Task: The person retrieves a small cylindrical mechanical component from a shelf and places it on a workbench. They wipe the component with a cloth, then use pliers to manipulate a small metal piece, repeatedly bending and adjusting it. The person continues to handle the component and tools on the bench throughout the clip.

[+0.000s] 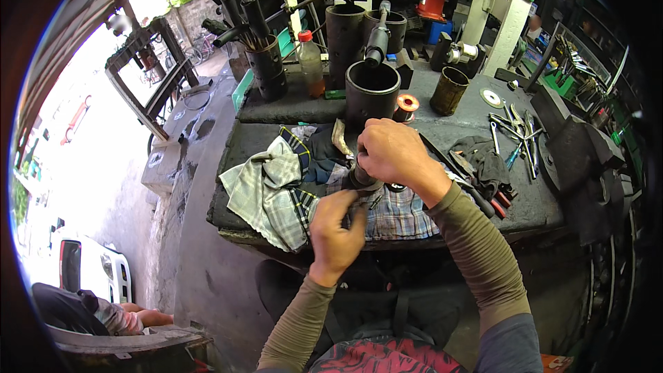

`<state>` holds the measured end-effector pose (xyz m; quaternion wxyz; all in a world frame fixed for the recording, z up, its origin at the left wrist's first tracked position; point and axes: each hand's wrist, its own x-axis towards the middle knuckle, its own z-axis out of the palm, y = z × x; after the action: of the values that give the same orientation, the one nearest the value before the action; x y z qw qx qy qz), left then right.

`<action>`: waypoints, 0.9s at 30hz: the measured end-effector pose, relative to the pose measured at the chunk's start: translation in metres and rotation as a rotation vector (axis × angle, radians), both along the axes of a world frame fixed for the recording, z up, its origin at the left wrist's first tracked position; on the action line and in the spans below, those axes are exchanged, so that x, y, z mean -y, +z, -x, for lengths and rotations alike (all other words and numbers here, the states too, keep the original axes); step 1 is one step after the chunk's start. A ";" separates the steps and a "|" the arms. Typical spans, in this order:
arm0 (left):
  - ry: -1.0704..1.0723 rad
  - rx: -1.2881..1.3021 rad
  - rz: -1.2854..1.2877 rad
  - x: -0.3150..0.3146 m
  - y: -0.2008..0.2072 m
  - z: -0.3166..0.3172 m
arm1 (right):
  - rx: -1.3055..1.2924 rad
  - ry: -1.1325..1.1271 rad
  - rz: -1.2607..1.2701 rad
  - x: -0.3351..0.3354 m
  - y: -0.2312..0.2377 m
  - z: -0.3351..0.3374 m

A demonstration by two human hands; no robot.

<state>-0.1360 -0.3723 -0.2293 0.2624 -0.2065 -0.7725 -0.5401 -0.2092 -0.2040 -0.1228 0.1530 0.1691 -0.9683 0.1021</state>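
At the front of the bench [539, 211], the person's left hand [335, 231] is half curled, thumb blurred; I can't make out whether it touches the dark metal part [360, 178]. That part stands just beyond, over plaid cloth [400, 217], and the right hand [402, 154] closes around its upper end. Farther back I see a copper-coloured spool [407, 103] beside a wide dark cylinder [373, 105], then a red-capped bottle [311, 65] to its left.
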 end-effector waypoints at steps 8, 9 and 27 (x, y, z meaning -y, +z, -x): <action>0.350 0.048 0.463 0.068 0.021 0.075 | 0.223 -0.127 0.019 0.002 0.014 0.010; 0.365 0.061 0.535 0.080 0.018 0.082 | 0.238 -0.119 0.052 0.003 0.012 0.013; -0.447 0.439 -1.091 0.089 0.039 -0.025 | 0.118 0.154 1.195 0.016 -0.040 -0.116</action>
<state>-0.1109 -0.4609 -0.1903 0.0458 -0.0836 -0.3598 -0.9281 -0.0934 -0.2195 -0.1626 0.1597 0.1175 -0.7352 0.6483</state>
